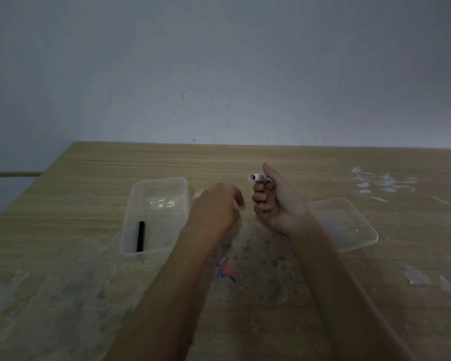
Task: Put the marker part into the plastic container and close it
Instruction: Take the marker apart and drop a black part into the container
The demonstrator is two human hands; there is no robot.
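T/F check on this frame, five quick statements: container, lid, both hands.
1. The plastic container is open. True.
2. The lid sits on the container. False: it lies on the table, right of both hands.
3. The right hand holds a white marker part. True.
4. The container is empty. False: a black stick-shaped piece lies inside it.
5. The left hand grips the lid. False: it hovers beside the container, holding nothing visible.

Dim grey wall (219, 61), wooden table (89, 165)
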